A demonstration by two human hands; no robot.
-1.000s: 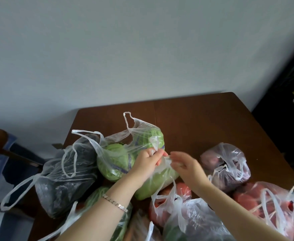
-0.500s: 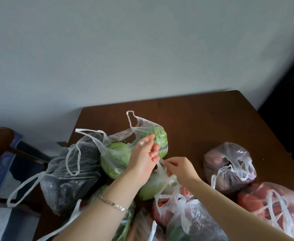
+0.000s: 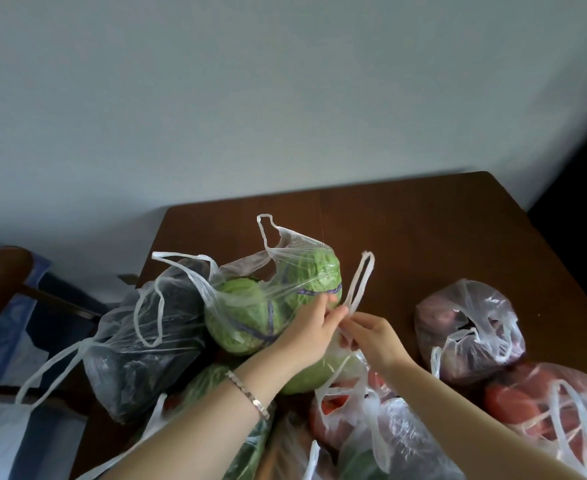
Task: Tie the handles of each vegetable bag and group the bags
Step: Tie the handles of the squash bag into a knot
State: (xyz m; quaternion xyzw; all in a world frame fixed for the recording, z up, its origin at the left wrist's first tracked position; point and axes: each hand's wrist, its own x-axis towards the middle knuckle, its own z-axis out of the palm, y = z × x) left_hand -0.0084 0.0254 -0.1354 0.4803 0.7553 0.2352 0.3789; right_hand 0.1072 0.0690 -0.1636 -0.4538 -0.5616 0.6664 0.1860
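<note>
Several thin clear plastic bags of vegetables lie on a brown table (image 3: 423, 230). My left hand (image 3: 311, 332) and my right hand (image 3: 375, 336) meet over a bag with a pale green cabbage (image 3: 306, 379). Both pinch the base of its white handle loop (image 3: 361, 282), which stands up between them. Behind it sits an open bag of green cabbages (image 3: 271, 306) with its handles loose. To the left lies a bag of dark vegetables (image 3: 143, 348), its handles hanging over the table edge.
A bag of reddish-purple vegetables (image 3: 469, 327) and a bag of red tomatoes (image 3: 545, 410) lie at the right. More bags with red and green produce (image 3: 354, 427) crowd the near edge. A wooden chair (image 3: 4, 271) stands left of the table. A wall rises behind.
Both hands have drawn the handle of the pale cabbage bag upward, so its loop now stands above my fingers. My right hand moved a little right.
</note>
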